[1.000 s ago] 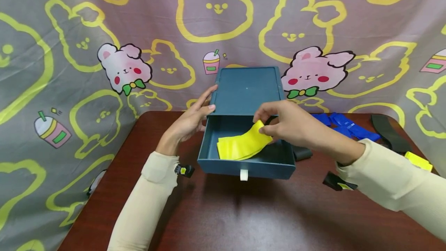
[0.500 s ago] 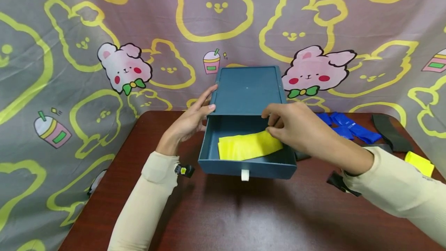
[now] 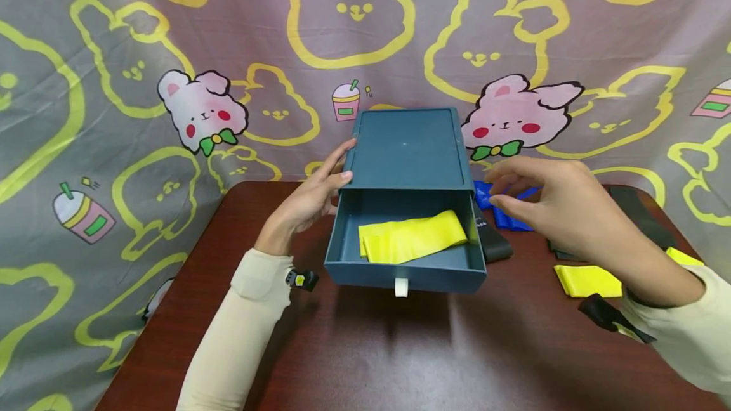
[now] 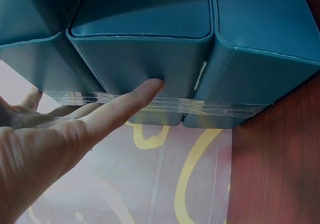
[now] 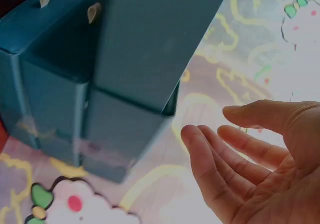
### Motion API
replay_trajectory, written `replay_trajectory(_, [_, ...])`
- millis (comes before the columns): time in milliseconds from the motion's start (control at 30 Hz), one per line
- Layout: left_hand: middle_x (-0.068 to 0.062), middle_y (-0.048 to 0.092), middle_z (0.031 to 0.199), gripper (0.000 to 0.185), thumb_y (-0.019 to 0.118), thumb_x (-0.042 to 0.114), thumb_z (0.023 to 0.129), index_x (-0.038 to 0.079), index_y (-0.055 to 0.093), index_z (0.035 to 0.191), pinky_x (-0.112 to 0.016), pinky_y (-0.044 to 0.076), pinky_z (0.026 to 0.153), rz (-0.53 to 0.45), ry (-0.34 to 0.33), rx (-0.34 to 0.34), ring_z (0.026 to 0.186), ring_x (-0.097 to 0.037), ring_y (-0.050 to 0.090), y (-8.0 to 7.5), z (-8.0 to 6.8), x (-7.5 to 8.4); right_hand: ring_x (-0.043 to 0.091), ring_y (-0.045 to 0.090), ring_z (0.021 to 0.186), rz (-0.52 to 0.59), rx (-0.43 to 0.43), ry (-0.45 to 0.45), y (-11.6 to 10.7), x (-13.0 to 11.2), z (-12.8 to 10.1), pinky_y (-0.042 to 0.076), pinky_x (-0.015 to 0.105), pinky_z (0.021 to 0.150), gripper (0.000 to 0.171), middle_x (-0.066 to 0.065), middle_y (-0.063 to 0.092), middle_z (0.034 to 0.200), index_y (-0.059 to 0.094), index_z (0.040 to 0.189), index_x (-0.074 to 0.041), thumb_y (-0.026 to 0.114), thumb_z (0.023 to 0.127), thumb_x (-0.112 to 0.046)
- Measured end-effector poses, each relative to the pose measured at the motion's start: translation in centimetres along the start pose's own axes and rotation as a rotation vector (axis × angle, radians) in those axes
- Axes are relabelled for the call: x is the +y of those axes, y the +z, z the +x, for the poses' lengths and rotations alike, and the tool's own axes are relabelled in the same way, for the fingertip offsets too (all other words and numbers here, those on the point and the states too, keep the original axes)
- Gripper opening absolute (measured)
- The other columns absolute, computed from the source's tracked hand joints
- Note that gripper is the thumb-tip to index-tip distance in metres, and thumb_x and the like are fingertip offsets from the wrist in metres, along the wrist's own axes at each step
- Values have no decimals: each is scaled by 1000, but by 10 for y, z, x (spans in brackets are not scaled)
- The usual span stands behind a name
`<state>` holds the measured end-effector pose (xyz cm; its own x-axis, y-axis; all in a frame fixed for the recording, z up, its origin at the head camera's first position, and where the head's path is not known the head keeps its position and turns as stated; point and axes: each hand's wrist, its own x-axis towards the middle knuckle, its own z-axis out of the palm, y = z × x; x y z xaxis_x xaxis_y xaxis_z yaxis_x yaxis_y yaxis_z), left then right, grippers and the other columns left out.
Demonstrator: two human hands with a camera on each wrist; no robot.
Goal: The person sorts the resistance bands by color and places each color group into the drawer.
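A dark blue drawer unit [image 3: 405,151] stands on the table, its top drawer [image 3: 360,273] pulled out by a white tab [image 3: 401,287]. Inside that drawer lies a folded yellow flat band [image 3: 414,237]. My left hand [image 3: 308,202] presses against the unit's left side; in the left wrist view a straight thumb or finger [image 4: 120,108] touches the blue wall. To the right of the drawer, my right hand [image 3: 562,208] hovers above the table with relaxed fingers and holds nothing. The right wrist view shows that hand [image 5: 250,169] apart from the unit.
Right of the unit lie blue bands [image 3: 514,219], black bands [image 3: 492,243] and another yellow band [image 3: 588,281], partly hidden by my right arm. A patterned curtain [image 3: 365,30] hangs behind the table [image 3: 388,354]. Clear tape [image 4: 200,106] runs across the stacked drawer units.
My right hand has let go of the yellow band, which now lies flat in the drawer. That hand has moved right, out of the drawer. My left hand stays put.
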<state>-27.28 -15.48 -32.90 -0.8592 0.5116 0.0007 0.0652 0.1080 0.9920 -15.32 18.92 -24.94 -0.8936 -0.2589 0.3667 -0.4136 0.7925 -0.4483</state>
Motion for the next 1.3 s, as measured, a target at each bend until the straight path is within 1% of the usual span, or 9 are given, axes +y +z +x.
replay_trajectory(100, [0, 1, 165, 59, 52, 38, 100, 54, 22, 149, -66, 47, 92, 6, 2, 0, 136, -51, 34, 0, -1, 1, 9, 70, 82, 25, 18, 66, -3, 16, -9, 52, 12, 69, 27, 1, 74, 92, 73, 106, -20, 80, 81, -11])
replay_trajectory(233, [0, 0, 165, 59, 51, 38, 100, 54, 22, 149, -66, 47, 92, -2, -3, -3, 137, -51, 33, 0, -1, 2, -11, 61, 76, 38, 30, 108, -4, 37, -21, 45, 4, 67, 24, 2, 75, 93, 73, 103, -21, 80, 82, -12])
replay_trajectory(333, [0, 0, 165, 58, 51, 38, 101, 54, 22, 149, -67, 47, 92, -11, -5, -8, 137, -51, 33, 0, -2, 1, -17, 56, 75, 24, 39, 137, -2, 50, -29, 43, 1, 66, 23, 3, 75, 93, 72, 102, -21, 80, 82, -14])
replay_trajectory(400, [0, 1, 165, 59, 51, 37, 101, 54, 22, 149, -67, 47, 92, -12, -3, -7, 136, -51, 34, 0, -1, 1, -16, 57, 76, 29, 38, 165, -1, 58, -34, 41, -1, 66, 22, 1, 75, 94, 72, 101, -23, 80, 82, -15])
replay_trajectory(500, [0, 2, 164, 59, 51, 37, 101, 54, 22, 149, -66, 48, 91, -11, 2, -5, 134, -51, 37, -1, -1, 1, -13, 59, 77, 43, -2, 172, 0, 74, -41, 43, 1, 67, 19, 1, 74, 96, 72, 101, -24, 78, 85, -17])
replay_trajectory(667, [0, 5, 164, 59, 51, 37, 101, 54, 22, 149, -64, 50, 89, -9, 8, -6, 132, -50, 41, -2, -1, 1, -12, 57, 79, 28, -91, 150, 4, 102, -51, 49, 13, 63, 16, 2, 72, 98, 70, 102, -25, 74, 88, -19])
replay_trajectory(767, [0, 3, 164, 58, 51, 37, 101, 54, 22, 149, -65, 49, 90, -10, 6, -6, 133, -50, 39, -1, 0, 0, -13, 56, 79, 23, -117, 170, 8, 116, -58, 50, 17, 62, 16, 2, 71, 97, 70, 103, -23, 73, 88, -17])
replay_trajectory(1100, [0, 2, 164, 57, 50, 37, 101, 55, 23, 148, -65, 49, 90, -4, 0, 1, 133, -50, 40, 1, -2, 1, -6, 61, 84, 101, -207, 186, 27, 163, -79, 52, 16, 66, 23, -1, 68, 101, 68, 111, -15, 69, 90, -8])
replay_trajectory(1300, [0, 1, 165, 57, 50, 38, 101, 55, 22, 149, -65, 48, 91, 2, 1, 1, 134, -51, 37, 0, -1, 0, -2, 65, 88, 164, -306, 227, 38, 190, -86, 55, 21, 68, 25, 11, 67, 111, 65, 117, -8, 65, 93, -6])
